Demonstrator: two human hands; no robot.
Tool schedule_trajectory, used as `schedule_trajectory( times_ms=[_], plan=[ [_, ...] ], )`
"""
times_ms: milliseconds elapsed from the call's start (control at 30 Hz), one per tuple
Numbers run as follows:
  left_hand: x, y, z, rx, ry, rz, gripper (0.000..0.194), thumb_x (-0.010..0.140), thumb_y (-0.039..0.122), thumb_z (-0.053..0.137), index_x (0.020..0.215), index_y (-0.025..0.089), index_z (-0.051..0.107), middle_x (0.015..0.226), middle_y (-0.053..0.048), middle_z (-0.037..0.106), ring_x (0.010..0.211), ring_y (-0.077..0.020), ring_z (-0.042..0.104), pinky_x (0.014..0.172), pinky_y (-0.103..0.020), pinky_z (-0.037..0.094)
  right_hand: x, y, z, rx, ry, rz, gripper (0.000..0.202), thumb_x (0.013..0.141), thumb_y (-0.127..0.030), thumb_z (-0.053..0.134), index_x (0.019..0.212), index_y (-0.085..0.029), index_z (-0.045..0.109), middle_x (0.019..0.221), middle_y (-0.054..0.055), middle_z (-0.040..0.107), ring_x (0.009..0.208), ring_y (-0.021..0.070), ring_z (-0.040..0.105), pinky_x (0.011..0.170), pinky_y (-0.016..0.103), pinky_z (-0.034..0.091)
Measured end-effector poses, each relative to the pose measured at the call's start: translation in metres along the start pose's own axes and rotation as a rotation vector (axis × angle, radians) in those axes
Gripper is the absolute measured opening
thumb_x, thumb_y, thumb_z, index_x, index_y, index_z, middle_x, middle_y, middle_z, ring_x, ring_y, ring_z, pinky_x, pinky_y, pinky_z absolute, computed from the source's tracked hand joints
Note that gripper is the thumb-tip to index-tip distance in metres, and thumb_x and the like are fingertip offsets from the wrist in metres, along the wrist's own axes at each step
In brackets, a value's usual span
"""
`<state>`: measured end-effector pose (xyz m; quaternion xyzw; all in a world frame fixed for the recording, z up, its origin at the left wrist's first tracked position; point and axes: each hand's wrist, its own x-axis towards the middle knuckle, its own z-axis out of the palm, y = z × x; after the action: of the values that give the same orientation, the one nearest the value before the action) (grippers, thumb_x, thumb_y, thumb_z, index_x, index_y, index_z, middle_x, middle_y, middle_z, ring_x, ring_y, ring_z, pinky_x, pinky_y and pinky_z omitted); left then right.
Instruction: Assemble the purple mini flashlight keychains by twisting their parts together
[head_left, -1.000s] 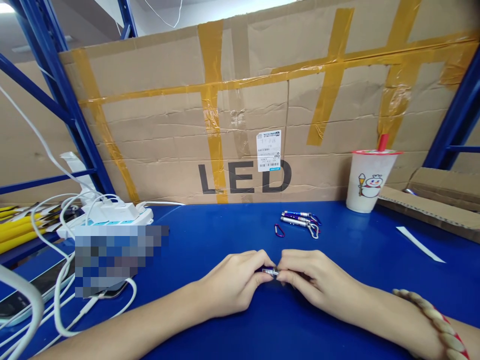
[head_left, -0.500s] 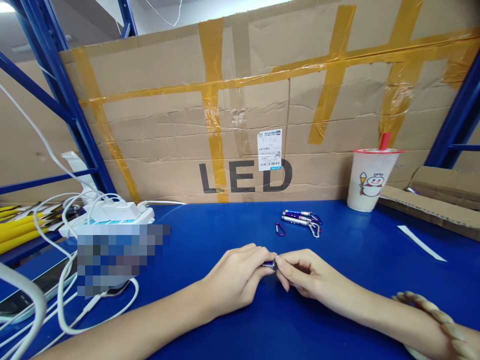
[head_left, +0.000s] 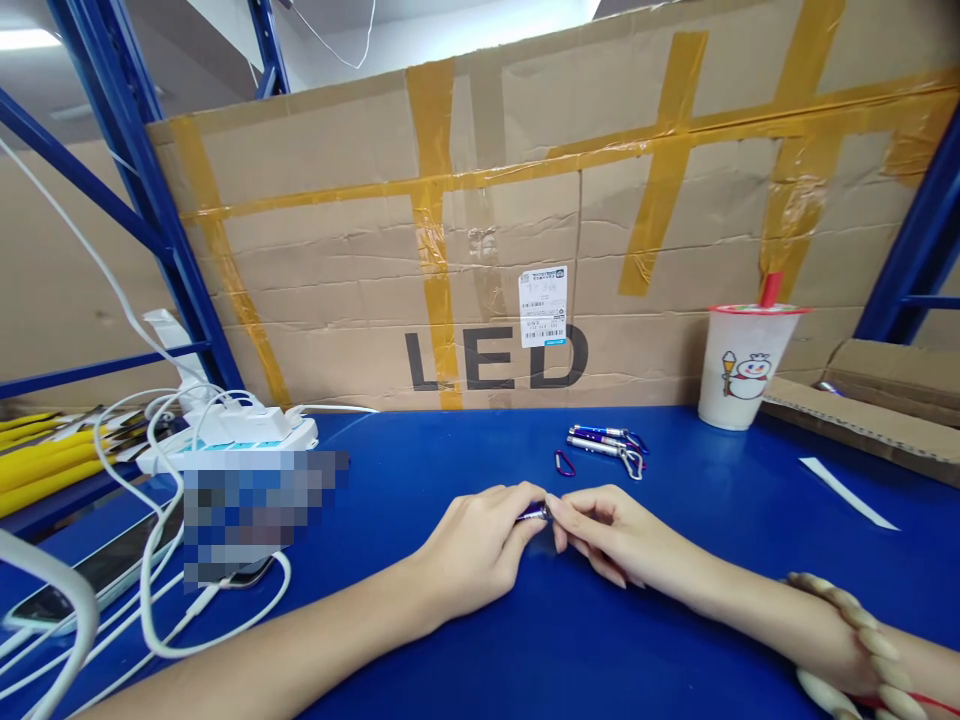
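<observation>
My left hand (head_left: 484, 535) is closed around a small, shiny purple keychain flashlight (head_left: 533, 511), most of it hidden by the fingers. My right hand (head_left: 600, 525) pinches at the flashlight's right end with thumb and forefinger; whether a small part sits between those fingertips is hidden. Beyond the hands, several similar flashlights (head_left: 596, 442) in blue, purple and silver lie side by side, with carabiner clips (head_left: 634, 462) at their right ends. A loose purple carabiner (head_left: 564, 463) lies just left of them on the blue table (head_left: 600, 650).
A white cup (head_left: 744, 370) with a red straw stands at the back right by an open cardboard box (head_left: 870, 410). Nearby lies a white strip (head_left: 847, 493). On the left are a power strip (head_left: 232, 445), white cables and a phone (head_left: 97, 570). A large cardboard sheet (head_left: 337, 290) closes the back.
Both hands stay together at the flashlight; the right hand's lower fingers have shifted slightly. The whole view has moved a little. Things on the table lie as before.
</observation>
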<state>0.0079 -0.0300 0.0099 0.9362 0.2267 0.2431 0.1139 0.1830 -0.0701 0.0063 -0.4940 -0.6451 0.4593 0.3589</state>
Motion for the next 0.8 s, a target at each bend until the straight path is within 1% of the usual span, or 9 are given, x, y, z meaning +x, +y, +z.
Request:
schedule_trajectory(
  times_ms=[167, 267, 333, 400, 467, 500, 567, 633, 800],
  plan=[
    [-0.0004, -0.0004, 0.0005, 0.045, -0.005, -0.039, 0.018, 0.090, 0.025, 0.034, 0.100, 0.021, 0.049, 0.094, 0.001, 0.061, 0.086, -0.0140, 0.057, 0.074, -0.024, 0.042, -0.0011, 0.0036, -0.0012, -0.003, 0.073, 0.062, 0.040, 0.074, -0.054, 0.054, 0.069, -0.014, 0.052, 0.034, -0.008, 0.039, 0.025, 0.0030, 0.030, 0.027, 0.012, 0.025],
    [-0.0009, -0.0009, 0.0005, 0.077, 0.003, -0.074, 0.019, 0.091, 0.028, 0.033, 0.101, 0.022, 0.048, 0.092, 0.001, 0.062, 0.084, -0.0149, 0.058, 0.071, -0.025, 0.042, -0.0015, 0.0027, -0.0014, 0.037, 0.102, 0.073, 0.038, 0.072, -0.051, 0.058, 0.067, -0.014, 0.050, 0.036, -0.006, 0.044, 0.025, 0.0032, 0.033, 0.027, 0.012, 0.028],
    [-0.0010, -0.0010, 0.0001, 0.084, 0.006, -0.105, 0.019, 0.091, 0.029, 0.033, 0.100, 0.023, 0.048, 0.090, 0.001, 0.062, 0.082, -0.0151, 0.059, 0.070, -0.025, 0.042, -0.0022, 0.0006, -0.0015, 0.103, 0.125, 0.067, 0.037, 0.071, -0.050, 0.060, 0.066, -0.013, 0.053, 0.045, -0.003, 0.051, 0.035, 0.0067, 0.046, 0.028, 0.013, 0.034],
    [-0.0009, -0.0013, -0.0001, 0.087, 0.011, -0.139, 0.019, 0.091, 0.030, 0.033, 0.100, 0.024, 0.048, 0.090, 0.002, 0.062, 0.081, -0.0152, 0.059, 0.069, -0.025, 0.042, -0.0032, -0.0015, -0.0019, 0.203, 0.145, 0.062, 0.035, 0.070, -0.047, 0.062, 0.072, -0.012, 0.060, 0.062, 0.003, 0.060, 0.058, 0.0136, 0.061, 0.032, 0.014, 0.042],
    [-0.0004, -0.0021, 0.0002, 0.092, 0.027, -0.168, 0.018, 0.090, 0.031, 0.034, 0.101, 0.024, 0.047, 0.090, 0.002, 0.063, 0.081, -0.0155, 0.060, 0.068, -0.025, 0.041, -0.0044, -0.0027, -0.0029, 0.313, 0.136, 0.074, 0.032, 0.071, -0.042, 0.063, 0.083, -0.012, 0.064, 0.080, 0.008, 0.065, 0.083, 0.0194, 0.063, 0.039, 0.015, 0.048],
    [-0.0002, -0.0027, 0.0005, 0.094, 0.039, -0.181, 0.018, 0.090, 0.031, 0.034, 0.101, 0.025, 0.047, 0.090, 0.003, 0.063, 0.081, -0.0155, 0.060, 0.068, -0.025, 0.041, -0.0049, -0.0029, -0.0036, 0.359, 0.124, 0.083, 0.030, 0.072, -0.039, 0.064, 0.088, -0.013, 0.065, 0.087, 0.009, 0.065, 0.090, 0.0206, 0.062, 0.042, 0.015, 0.050],
    [0.0004, -0.0041, 0.0014, 0.089, 0.065, -0.203, 0.017, 0.090, 0.031, 0.033, 0.100, 0.026, 0.046, 0.090, 0.004, 0.063, 0.081, -0.0153, 0.060, 0.067, -0.025, 0.041, -0.0055, -0.0027, -0.0052, 0.421, 0.107, 0.102, 0.028, 0.073, -0.034, 0.065, 0.092, -0.014, 0.065, 0.094, 0.010, 0.065, 0.096, 0.0214, 0.060, 0.047, 0.015, 0.052],
    [0.0009, -0.0054, 0.0024, 0.084, 0.090, -0.220, 0.017, 0.090, 0.031, 0.033, 0.101, 0.026, 0.046, 0.090, 0.004, 0.063, 0.082, -0.0151, 0.060, 0.067, -0.024, 0.040, -0.0057, -0.0022, -0.0066, 0.447, 0.109, 0.121, 0.027, 0.072, -0.031, 0.065, 0.093, -0.014, 0.066, 0.097, 0.011, 0.065, 0.097, 0.0215, 0.060, 0.048, 0.015, 0.053],
    [0.0002, -0.0062, 0.0032, 0.083, 0.126, -0.244, 0.020, 0.091, 0.033, 0.032, 0.102, 0.025, 0.046, 0.088, 0.003, 0.064, 0.078, -0.0145, 0.061, 0.064, -0.023, 0.040, -0.0053, -0.0018, -0.0076, 0.458, 0.121, 0.150, 0.029, 0.070, -0.026, 0.068, 0.095, -0.013, 0.065, 0.097, 0.011, 0.065, 0.096, 0.0216, 0.061, 0.046, 0.014, 0.052]
  ],
)
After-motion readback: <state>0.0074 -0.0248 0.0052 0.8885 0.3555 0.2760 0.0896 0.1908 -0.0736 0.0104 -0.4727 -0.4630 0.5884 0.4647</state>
